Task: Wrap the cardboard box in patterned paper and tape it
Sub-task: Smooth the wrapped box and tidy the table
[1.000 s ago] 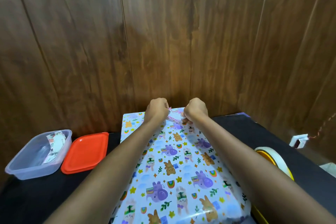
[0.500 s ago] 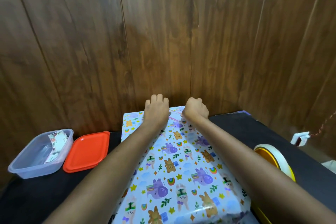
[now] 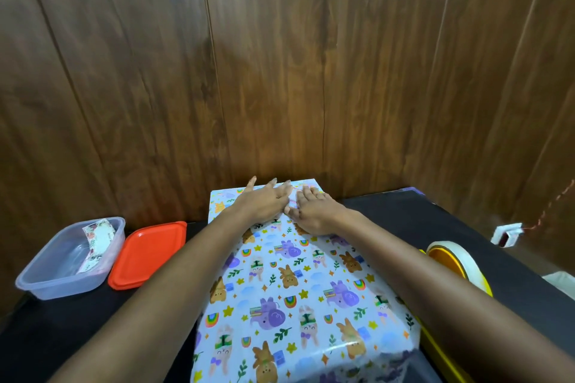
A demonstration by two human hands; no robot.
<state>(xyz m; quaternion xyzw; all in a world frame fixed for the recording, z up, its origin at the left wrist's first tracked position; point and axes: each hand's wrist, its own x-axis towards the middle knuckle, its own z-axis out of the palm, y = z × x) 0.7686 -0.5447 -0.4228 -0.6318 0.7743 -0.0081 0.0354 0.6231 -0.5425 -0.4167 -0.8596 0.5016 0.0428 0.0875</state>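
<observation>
left hand [image 3: 264, 204]: fingers straight and spread, pressing flat on the far end of the parcel; it grasps nothing.
right hand [image 3: 314, 211]: also flat, fingers released and pressing down, just beside the left one, thumbs almost touching.
patterned paper [image 3: 295, 289]: covers the cardboard box fully, so the box itself is not seen; the parcel lies in the middle of the table, from the near edge to the wall.
step, as i judge: smoothing a fold or a piece of tape at the far end; if tape is under the fingers i cannot tell.
risk, fold opening: if both hands lift together and the seam is not yet stuck, the glossy paper may spring back.
risk, wrinkle: pressing outward unevenly may push a crease or an air bubble into the seam.
risk, near end: the paper there looks loose and crumpled; pulling at the far end could shift it more.
risk, tape roll [image 3: 448, 261]: it stands just beside the right forearm, and an elbow move could knock it.
table [image 3: 435, 221]: black, matte, flat.
wall [image 3: 280, 71]: dark wooden panels, close behind the parcel, also on the sides.
left side: clear plastic container [image 3: 46, 281] with a printed paper piece in it, and an orange lid [image 3: 149, 253] beside it.
</observation>
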